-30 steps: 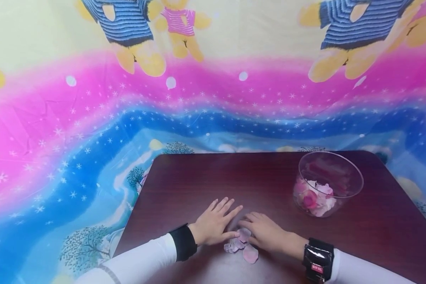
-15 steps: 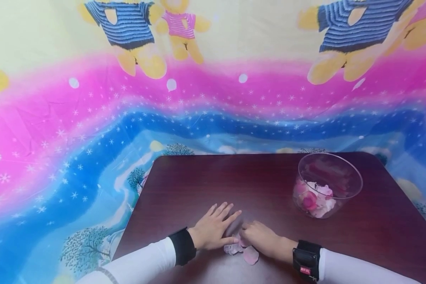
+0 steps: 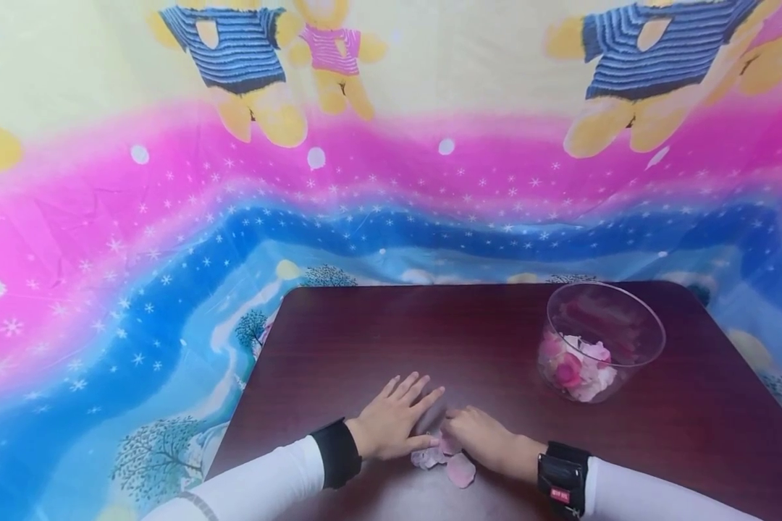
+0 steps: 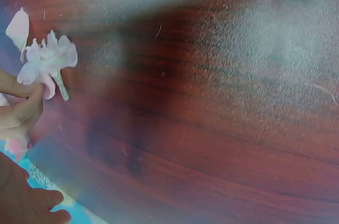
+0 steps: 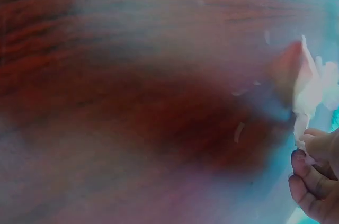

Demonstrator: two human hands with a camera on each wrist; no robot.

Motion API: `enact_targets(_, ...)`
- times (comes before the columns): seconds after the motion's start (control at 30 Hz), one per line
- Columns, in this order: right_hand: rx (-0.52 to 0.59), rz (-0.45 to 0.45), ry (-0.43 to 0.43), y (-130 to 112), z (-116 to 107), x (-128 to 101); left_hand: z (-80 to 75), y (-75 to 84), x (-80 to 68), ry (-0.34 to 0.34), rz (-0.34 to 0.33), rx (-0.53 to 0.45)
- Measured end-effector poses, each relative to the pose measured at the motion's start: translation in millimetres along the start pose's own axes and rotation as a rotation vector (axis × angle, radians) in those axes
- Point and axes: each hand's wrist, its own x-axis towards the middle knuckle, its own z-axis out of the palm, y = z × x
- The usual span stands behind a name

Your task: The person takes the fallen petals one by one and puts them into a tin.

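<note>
A small group of pale pink and whitish flower petals [image 3: 425,458] lies on the table between my hands. My left hand [image 3: 391,420] is spread low over the table with straight fingers, its thumb tip at the petals' edge. My right hand [image 3: 484,436] has curled fingers and pinches a pink petal [image 3: 450,443] between thumb and fingertips. In the right wrist view, part of a pale petal [image 5: 300,128] sticks out of that pinch. One flat pink petal [image 3: 460,470] lies apart, nearer to me. The left wrist view shows the petals as a ruffled cluster [image 4: 50,57].
A clear round container [image 3: 663,336] with pink and white petals [image 3: 580,370] inside stands at the right of the dark reddish table [image 3: 365,325]. Behind the table hangs a printed cloth [image 3: 391,174] with bears and snowflakes.
My right hand has moved slightly toward me and its fingers have curled onto a petal of the group. The left hand has shifted slightly toward me, fingers still spread.
</note>
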Motion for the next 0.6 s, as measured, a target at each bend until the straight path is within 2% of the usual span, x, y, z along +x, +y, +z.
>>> enact_targets(0.27,0.056,0.021,0.13,11,-26,8,-20.6,-4.6,3.4,0.017,-0.029,0.001)
enact_targets(0.47,0.082,0.029,0.201,22,-54,14,-45.4,-8.2,10.5,0.082,-0.023,0.014)
enact_targets(0.6,0.121,0.054,0.26,29,-79,18,-65.1,-13.2,16.1,0.129,-0.043,0.025)
